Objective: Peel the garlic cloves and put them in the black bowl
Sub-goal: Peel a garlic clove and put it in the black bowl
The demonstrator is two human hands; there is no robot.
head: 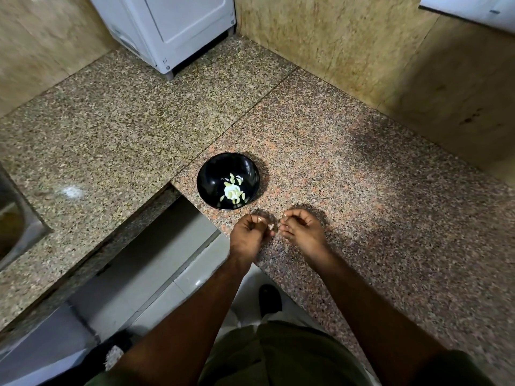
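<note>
The black bowl (pixel 211 174) stands on the granite counter just beyond my hands, with several pale peeled garlic cloves (pixel 233 190) in its bottom. My left hand (pixel 249 235) is curled just below the bowl and pinches a small garlic clove (pixel 269 226) whose pale tip shows at the fingertips. My right hand (pixel 302 228) sits close beside it with curled fingers, and its fingertips pinch a small bit of pale skin (pixel 284 215). The two hands nearly touch above the counter.
A speckled granite counter (pixel 362 176) runs in an L around me. A white appliance (pixel 167 26) stands at the back corner. A steel sink (pixel 16 218) is at the far left. The counter's front edge (pixel 195 207) drops off to the floor left of my hands.
</note>
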